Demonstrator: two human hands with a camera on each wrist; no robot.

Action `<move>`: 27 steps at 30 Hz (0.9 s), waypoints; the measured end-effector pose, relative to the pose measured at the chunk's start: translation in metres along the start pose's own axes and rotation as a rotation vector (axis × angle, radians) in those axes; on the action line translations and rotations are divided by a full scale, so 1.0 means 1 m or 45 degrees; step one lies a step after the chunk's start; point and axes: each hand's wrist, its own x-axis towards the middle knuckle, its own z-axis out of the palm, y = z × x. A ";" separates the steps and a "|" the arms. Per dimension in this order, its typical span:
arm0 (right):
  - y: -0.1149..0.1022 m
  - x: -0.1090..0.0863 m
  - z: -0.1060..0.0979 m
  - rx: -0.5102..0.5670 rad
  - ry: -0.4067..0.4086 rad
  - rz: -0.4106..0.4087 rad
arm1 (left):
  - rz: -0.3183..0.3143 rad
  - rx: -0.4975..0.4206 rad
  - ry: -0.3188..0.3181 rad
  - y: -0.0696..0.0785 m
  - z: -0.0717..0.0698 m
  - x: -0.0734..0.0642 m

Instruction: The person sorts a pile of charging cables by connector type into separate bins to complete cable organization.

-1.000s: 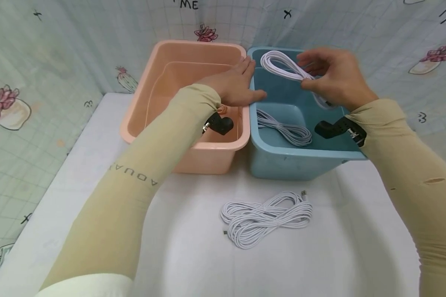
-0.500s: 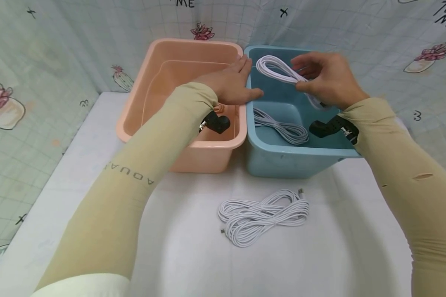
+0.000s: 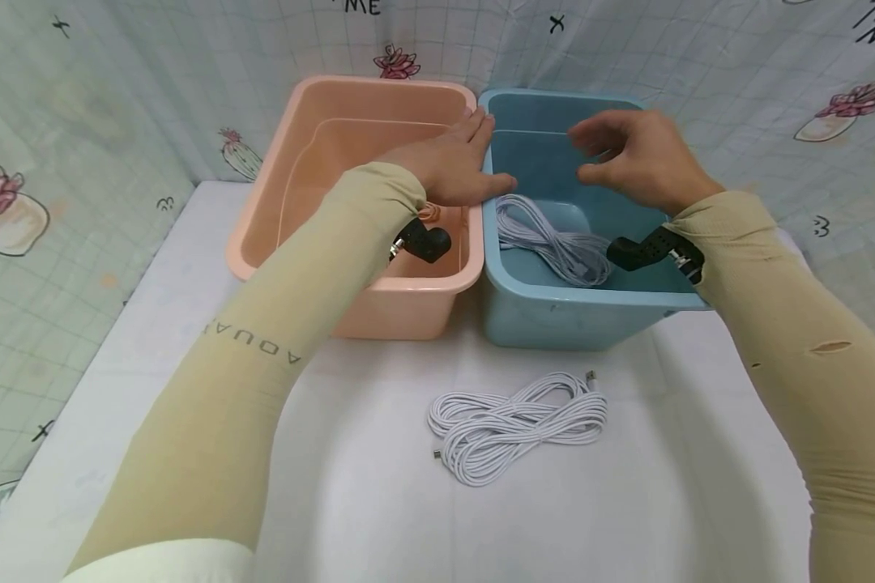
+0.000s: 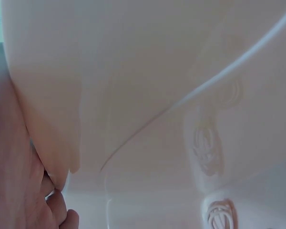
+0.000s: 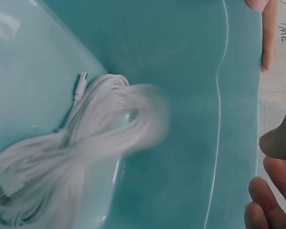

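Observation:
My left hand (image 3: 455, 162) rests across the adjoining rims of a peach bin (image 3: 433, 312) and a blue bin (image 3: 554, 324), its fingers straight. Over the blue bin's right side hovers my right hand (image 3: 642, 158), thumb and fingers spread apart with nothing between them. Down in that bin lie coiled white cables (image 3: 554, 247), heaped together; the upper coil (image 5: 140, 117) is blurred in the right wrist view, a plug (image 5: 80, 86) beside it. A small orange cable coil (image 3: 430, 213) sits inside the peach bin, partly hidden by my left wrist.
Another white USB cable (image 3: 521, 425), coiled in a figure eight, lies on the white tabletop (image 3: 379, 486) in front of the bins. A patterned curtain (image 3: 262, 48) hangs right behind the bins and along the left side.
My right hand has let go of the coiled white cable, which dropped onto the cable in the blue bin. The left hand has stayed on the rims.

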 end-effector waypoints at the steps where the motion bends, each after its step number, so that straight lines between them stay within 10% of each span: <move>1: 0.000 0.000 0.000 -0.004 -0.001 0.004 | -0.001 -0.001 -0.001 0.000 0.000 0.000; 27: -0.028 -0.020 -0.009 -0.020 0.076 -0.193 | 0.001 -0.031 0.013 0.001 0.000 -0.003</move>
